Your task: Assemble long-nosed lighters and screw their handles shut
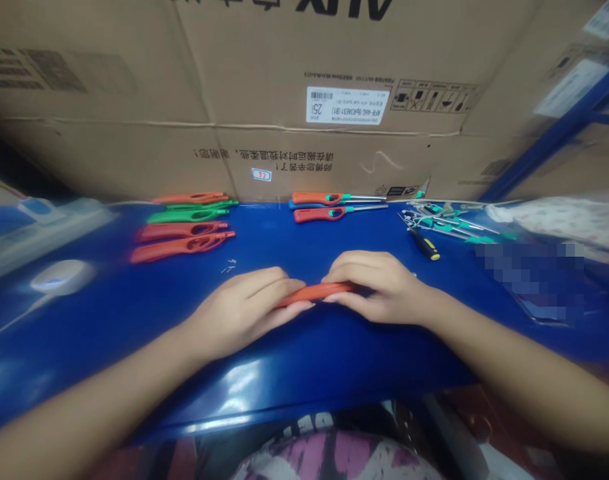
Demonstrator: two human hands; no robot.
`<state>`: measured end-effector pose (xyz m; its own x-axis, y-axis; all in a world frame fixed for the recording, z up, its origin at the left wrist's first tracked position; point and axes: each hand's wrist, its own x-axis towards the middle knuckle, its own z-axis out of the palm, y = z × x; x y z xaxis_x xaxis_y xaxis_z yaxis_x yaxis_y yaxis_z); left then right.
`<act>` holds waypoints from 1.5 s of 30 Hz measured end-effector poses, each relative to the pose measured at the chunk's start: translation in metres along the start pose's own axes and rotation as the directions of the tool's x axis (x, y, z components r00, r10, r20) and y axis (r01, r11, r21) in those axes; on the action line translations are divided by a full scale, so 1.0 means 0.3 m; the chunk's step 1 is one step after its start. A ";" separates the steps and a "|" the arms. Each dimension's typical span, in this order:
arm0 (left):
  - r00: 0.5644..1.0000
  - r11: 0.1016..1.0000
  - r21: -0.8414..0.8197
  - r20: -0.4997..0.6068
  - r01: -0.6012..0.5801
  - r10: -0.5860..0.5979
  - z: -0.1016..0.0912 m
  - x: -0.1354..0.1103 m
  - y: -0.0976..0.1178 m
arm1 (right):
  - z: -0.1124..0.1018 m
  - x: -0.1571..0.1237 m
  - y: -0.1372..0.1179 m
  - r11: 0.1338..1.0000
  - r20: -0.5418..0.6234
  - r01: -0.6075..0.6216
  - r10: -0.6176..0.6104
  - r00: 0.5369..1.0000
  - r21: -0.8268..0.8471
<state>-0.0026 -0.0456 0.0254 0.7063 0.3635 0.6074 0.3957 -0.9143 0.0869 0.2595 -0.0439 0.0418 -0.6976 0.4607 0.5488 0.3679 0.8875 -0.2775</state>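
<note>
An orange lighter handle point(315, 292) lies across the blue table point(304, 360) between both hands. My left hand point(244, 307) closes its fingers over the handle's left end. My right hand point(379, 283) grips its right end, fingers curled over the top. Most of the handle is hidden under the fingers. A few tiny metal bits point(229, 267) lie just beyond my left hand.
Orange and green handle shells point(184, 230) are lined up at the back left. Assembled lighters point(334, 205) with metal tubes lie at the back centre. Inner parts point(449, 223) and a yellow-black screwdriver point(425, 245) sit at the right. Cardboard boxes point(304, 100) wall the back.
</note>
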 end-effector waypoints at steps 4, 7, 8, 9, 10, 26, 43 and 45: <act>0.997 0.999 -0.034 0.073 0.041 -0.038 -0.006 0.004 0.017 | 0.014 -0.001 -0.011 0.999 0.028 -0.037 0.037 0.999 0.001; 0.996 0.998 -0.026 0.077 0.049 -0.047 -0.010 0.007 0.017 | 0.019 0.000 -0.014 0.999 0.014 -0.041 0.041 0.999 -0.026; 0.996 0.998 -0.020 0.071 0.055 -0.053 -0.012 0.008 0.014 | 0.018 0.002 -0.013 0.999 -0.003 -0.040 0.040 0.999 -0.031; 0.996 0.998 -0.013 0.063 0.062 -0.061 -0.015 0.009 0.010 | 0.017 0.003 -0.012 0.999 -0.021 -0.039 0.039 0.999 -0.033; 0.996 0.997 -0.005 0.054 0.071 -0.070 -0.018 0.010 0.005 | 0.013 0.004 -0.009 0.999 -0.037 -0.039 0.038 0.999 -0.034; 0.986 0.980 -0.106 0.011 0.167 -0.166 -0.022 0.023 -0.025 | -0.045 -0.002 0.031 0.928 -0.039 -0.004 -0.011 0.999 -0.372; 0.928 0.923 -0.101 0.007 0.372 -0.374 0.016 0.015 -0.069 | -0.121 -0.036 0.199 0.764 0.005 -0.248 0.312 0.950 -0.596; 0.929 0.923 -0.107 0.013 0.370 -0.370 0.019 0.015 -0.069 | -0.125 -0.042 0.215 0.779 -0.009 -0.237 0.285 0.959 -0.581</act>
<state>-0.0045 -0.0239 0.0218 0.5174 0.6786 0.5214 0.5632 -0.7287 0.3896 0.3152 0.0073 0.0467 -0.5583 0.6942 0.4543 0.8089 0.5771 0.1123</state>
